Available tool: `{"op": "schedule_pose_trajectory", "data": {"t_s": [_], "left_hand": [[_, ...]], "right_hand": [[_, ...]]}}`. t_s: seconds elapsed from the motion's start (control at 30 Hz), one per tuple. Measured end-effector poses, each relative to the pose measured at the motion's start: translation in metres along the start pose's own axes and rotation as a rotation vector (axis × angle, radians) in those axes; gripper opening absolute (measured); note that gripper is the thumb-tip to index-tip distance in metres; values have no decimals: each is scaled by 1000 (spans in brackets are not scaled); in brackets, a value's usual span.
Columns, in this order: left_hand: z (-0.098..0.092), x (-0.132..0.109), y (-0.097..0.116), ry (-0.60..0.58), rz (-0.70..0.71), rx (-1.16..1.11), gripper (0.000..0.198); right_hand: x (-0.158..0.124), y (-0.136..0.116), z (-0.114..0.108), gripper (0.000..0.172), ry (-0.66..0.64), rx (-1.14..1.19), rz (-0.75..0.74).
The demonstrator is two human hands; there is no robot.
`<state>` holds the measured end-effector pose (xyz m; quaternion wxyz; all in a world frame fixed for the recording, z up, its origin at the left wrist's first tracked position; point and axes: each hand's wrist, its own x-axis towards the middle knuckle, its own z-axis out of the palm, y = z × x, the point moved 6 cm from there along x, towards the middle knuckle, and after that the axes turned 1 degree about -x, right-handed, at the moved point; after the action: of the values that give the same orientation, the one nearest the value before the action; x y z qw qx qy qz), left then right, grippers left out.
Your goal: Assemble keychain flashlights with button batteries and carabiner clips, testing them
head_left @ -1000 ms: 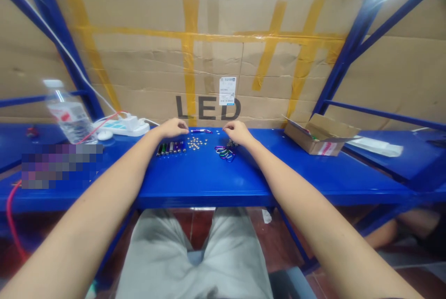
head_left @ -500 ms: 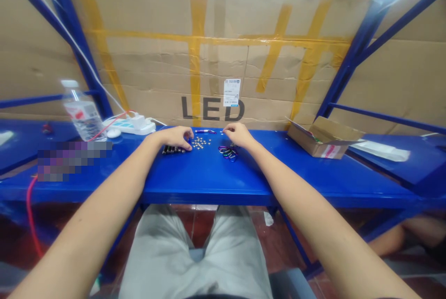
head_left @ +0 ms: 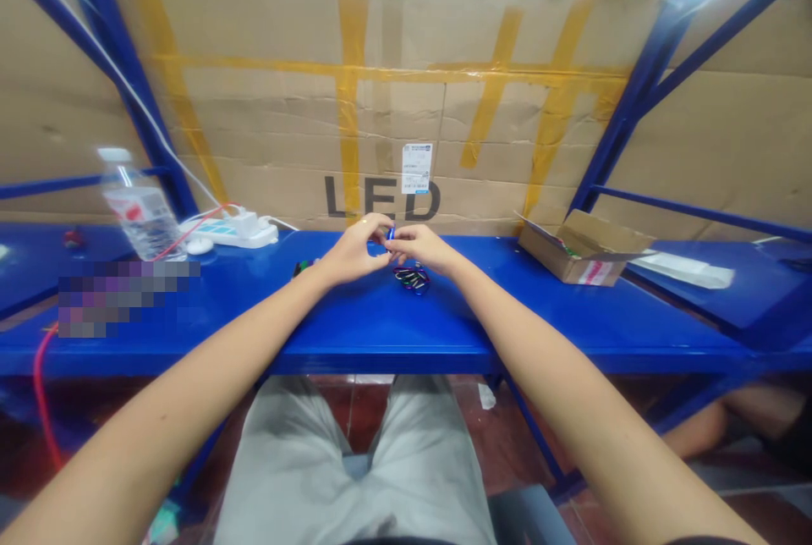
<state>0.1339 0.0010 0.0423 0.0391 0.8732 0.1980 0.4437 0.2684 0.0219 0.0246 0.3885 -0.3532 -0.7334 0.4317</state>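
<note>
My left hand (head_left: 360, 252) and my right hand (head_left: 425, 247) meet over the blue table, fingertips touching. Between them is a small blue tube (head_left: 390, 233), mostly covered by the fingers. Both hands are closed around it in a pinch. Just below my right hand lies a small pile of coloured carabiners (head_left: 411, 278). Part of a row of dark little tubes (head_left: 299, 268) shows behind my left wrist. The small round silver pieces are hidden by my left hand.
An open cardboard box (head_left: 574, 253) stands at the right. To the left are a power strip (head_left: 232, 229), a water bottle (head_left: 143, 211) and a blurred-out patch. A large cardboard sheet (head_left: 279, 130) closes off the back. A person's bare limb shows at lower right.
My left hand has left the row of dark tubes and moved right, bringing the blue tube to my right hand. My right hand has shifted slightly left and down to meet it.
</note>
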Motion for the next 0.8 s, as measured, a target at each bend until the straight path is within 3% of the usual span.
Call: {"op": "schedule_pose_trajectory", "data": {"t_s": [0.1,0.2,0.27,0.33,0.43,0.53,0.63,0.8], "left_hand": [[1,1,1,-24,23,17,37],[-10,1,-8,3,-22,122,37],[-19,-1,-21,4,-105,197,23],[-20,-6,-36,-122,-183,250,12],[-14,-17,-51,-361,-255,300,14],[-4,-24,-57,-523,-280,318,16],[5,-24,-59,-586,-247,341,14],[7,-22,-61,-564,-321,329,6]], "right_hand": [[1,3,0,6,34,41,28],[3,5,-6,6,113,-24,36],[5,9,-12,11,164,-117,53],[6,12,-17,14,198,-251,57],[6,14,-20,16,197,-452,21],[5,13,-17,16,165,-573,-1],[5,11,-14,15,141,-645,-17],[5,9,-12,13,129,-689,-53]]}}
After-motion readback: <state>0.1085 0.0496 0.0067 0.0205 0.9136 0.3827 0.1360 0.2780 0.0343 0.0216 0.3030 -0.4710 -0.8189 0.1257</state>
